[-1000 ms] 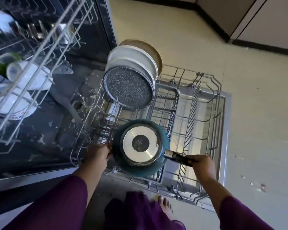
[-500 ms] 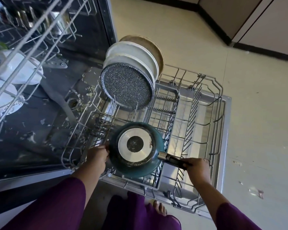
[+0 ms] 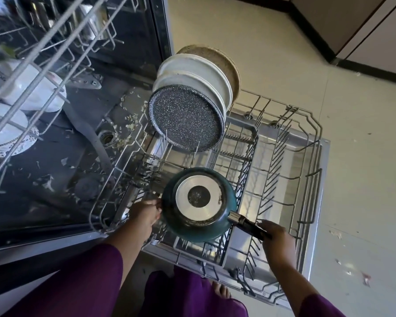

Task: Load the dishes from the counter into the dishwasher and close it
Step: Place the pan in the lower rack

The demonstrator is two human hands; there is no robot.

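A: What's changed?
B: Barely anything vs 1 s back; teal pan (image 3: 199, 202) stays upside down over lower rack (image 3: 306, 179) front, not seated yet. Right grip (image 3: 277, 241) curls round handle (image 3: 249, 227), left grip (image 3: 144, 216) holds rim.
A: Counts?
B: We get 1 pan, 1 speckled plate (image 3: 185, 120), 2 white plates (image 3: 192, 69), 1 tan plate (image 3: 217, 58), 2 white bowls (image 3: 32, 88) in upper rack (image 3: 62, 42).

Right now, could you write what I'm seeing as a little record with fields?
Left hand: holds teal pan by its rim
Right hand: grips the pan's black handle
Pan: upside down, over lower rack
Plates: speckled plate, white plates, tan plate, on edge at the rack's back
Upper rack: white cups
Dishwasher door: open
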